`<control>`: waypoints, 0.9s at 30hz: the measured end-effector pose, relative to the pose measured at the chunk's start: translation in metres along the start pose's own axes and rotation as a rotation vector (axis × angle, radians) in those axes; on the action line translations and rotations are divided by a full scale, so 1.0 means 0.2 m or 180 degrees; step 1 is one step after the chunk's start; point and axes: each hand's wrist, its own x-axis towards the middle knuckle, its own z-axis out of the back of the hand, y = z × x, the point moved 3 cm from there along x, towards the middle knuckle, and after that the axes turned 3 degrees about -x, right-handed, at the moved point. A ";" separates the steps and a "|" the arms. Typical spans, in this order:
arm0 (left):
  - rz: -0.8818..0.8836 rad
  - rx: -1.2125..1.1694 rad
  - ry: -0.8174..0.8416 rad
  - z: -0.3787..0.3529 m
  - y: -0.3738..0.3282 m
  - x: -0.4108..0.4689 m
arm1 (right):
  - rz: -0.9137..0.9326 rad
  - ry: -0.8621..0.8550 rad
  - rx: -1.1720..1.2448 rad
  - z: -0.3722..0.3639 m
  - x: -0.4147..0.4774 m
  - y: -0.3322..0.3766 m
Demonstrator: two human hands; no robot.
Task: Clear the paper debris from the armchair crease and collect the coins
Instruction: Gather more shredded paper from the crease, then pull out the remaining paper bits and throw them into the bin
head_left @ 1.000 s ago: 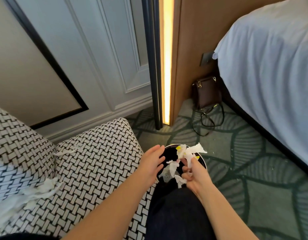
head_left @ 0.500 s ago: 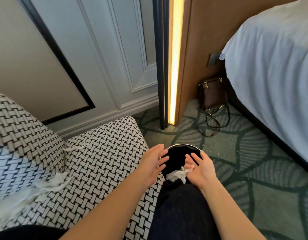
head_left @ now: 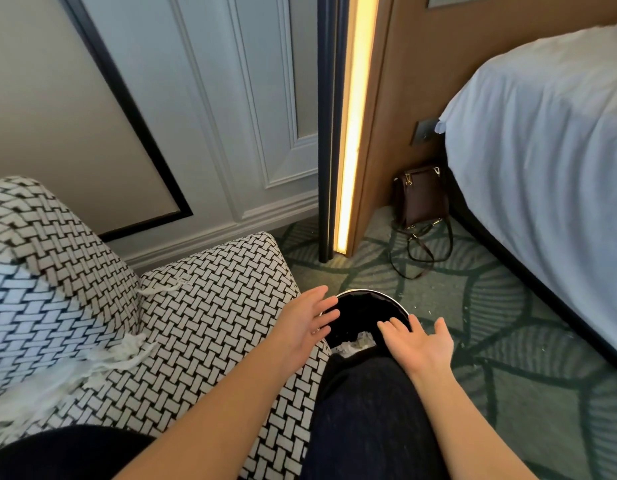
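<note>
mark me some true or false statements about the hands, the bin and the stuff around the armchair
1. The left hand and the right hand are both empty by the black bin. True.
2. The bin has no paper in it. False: torn scraps lie inside.
3. There is white paper in the crease of the armchair. True.
4. The brown bag sits on the bed. False: it stands on the carpet beside the bed.
</note>
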 end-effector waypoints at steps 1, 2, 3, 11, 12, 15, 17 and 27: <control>-0.0020 -0.0027 -0.0013 0.00 0.00 -0.01 | 0.0036 0.0057 -0.0030 0.00 -0.01 0.00; -0.0044 -0.0026 -0.0026 0.00 -0.01 -0.02 | 0.0063 0.0116 -0.0078 -0.01 -0.02 0.01; -0.0076 -0.0015 -0.0044 0.01 -0.01 -0.04 | 0.0086 0.0182 -0.0159 -0.02 -0.04 0.01; -0.0418 -0.0252 -0.0218 0.09 -0.16 -0.24 | 0.0212 0.0851 -0.1635 -0.20 -0.23 -0.09; -0.0473 -0.0341 -0.0248 0.10 -0.19 -0.28 | 0.0235 0.0940 -0.1811 -0.24 -0.26 -0.11; -0.0678 -0.0715 -0.0264 0.16 -0.26 -0.42 | 0.0268 0.1186 -0.2328 -0.34 -0.41 -0.22; -0.0866 -0.0897 -0.0246 0.21 -0.33 -0.54 | 0.0278 0.1339 -0.2607 -0.41 -0.52 -0.32; -0.2135 -0.1263 -0.0806 0.80 -0.38 -1.29 | -0.0278 0.2541 -0.3242 -0.52 -1.06 -0.99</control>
